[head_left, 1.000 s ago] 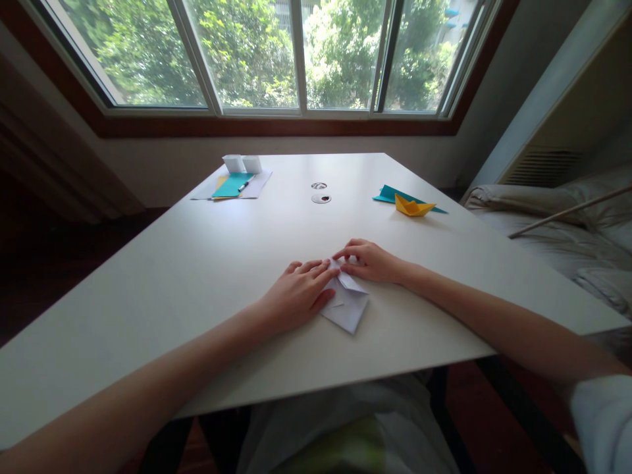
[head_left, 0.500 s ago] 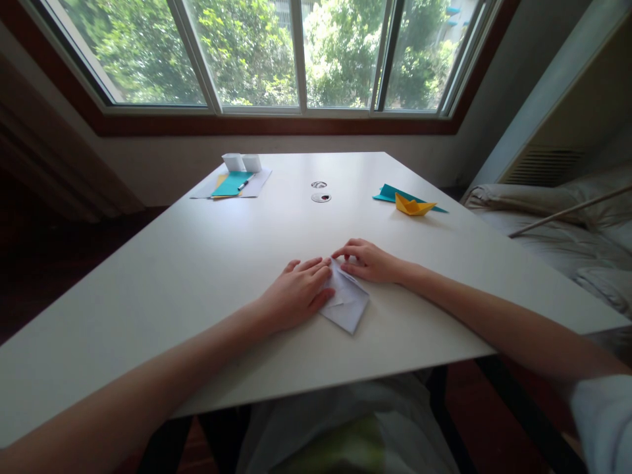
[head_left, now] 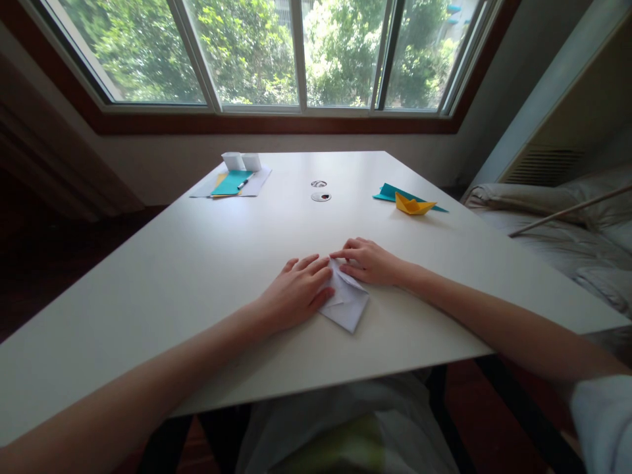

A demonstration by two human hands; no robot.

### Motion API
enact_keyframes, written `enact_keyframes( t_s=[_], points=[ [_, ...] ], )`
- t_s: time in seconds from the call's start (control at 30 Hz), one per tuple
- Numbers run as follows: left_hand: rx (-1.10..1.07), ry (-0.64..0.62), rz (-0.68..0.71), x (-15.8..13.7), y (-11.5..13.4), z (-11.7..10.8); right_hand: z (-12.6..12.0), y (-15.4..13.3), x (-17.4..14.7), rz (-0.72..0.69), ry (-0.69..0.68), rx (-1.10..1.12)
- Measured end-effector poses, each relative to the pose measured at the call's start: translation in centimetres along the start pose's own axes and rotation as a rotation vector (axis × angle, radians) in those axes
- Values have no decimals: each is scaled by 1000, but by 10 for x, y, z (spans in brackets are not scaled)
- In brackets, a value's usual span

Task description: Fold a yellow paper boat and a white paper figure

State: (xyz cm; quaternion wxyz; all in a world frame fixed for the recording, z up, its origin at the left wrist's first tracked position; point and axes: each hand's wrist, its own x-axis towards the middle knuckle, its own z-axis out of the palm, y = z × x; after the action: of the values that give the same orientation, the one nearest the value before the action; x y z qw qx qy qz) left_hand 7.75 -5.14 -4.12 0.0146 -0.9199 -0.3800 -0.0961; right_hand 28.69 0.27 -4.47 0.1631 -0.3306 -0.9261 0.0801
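Observation:
A folded sheet of white paper (head_left: pixel 348 309) lies on the table in front of me, its near corner toward me. My left hand (head_left: pixel 301 286) rests flat over its left side, fingers stretched out and the thumb pressing on it. At the upper right edge, my right hand (head_left: pixel 363 260) has its index fingertip at the far tip and its thumb against a flap that stands slightly off the sheet. The part of the paper beneath my left hand is hidden.
On the white table (head_left: pixel 197 276), a yellow paper boat (head_left: pixel 413 205) stands by a teal paper plane (head_left: pixel 390 192) at the right. Teal paper (head_left: pixel 232 181), a pen (head_left: pixel 245 182) and two white holders (head_left: pixel 241 162) sit far left. Two round inserts (head_left: pixel 320 197) mark the middle.
My right fingers have shifted slightly left along the paper's edge, and the flap under the right thumb stands out a little more. My left hand has stayed nearly still.

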Motion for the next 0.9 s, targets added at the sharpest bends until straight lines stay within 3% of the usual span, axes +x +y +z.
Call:
enact_keyframes(
  t_s=[0.4,0.63,0.9],
  points=[
    [-37,57,-11,-1,0,3,5,-24,-5,100,2,-245],
    [-15,44,35,-1,0,1,1,-18,-5,134,-19,-207],
    [-4,44,35,-1,1,-1,-8,-15,-10,80,-16,-56]
  ],
)
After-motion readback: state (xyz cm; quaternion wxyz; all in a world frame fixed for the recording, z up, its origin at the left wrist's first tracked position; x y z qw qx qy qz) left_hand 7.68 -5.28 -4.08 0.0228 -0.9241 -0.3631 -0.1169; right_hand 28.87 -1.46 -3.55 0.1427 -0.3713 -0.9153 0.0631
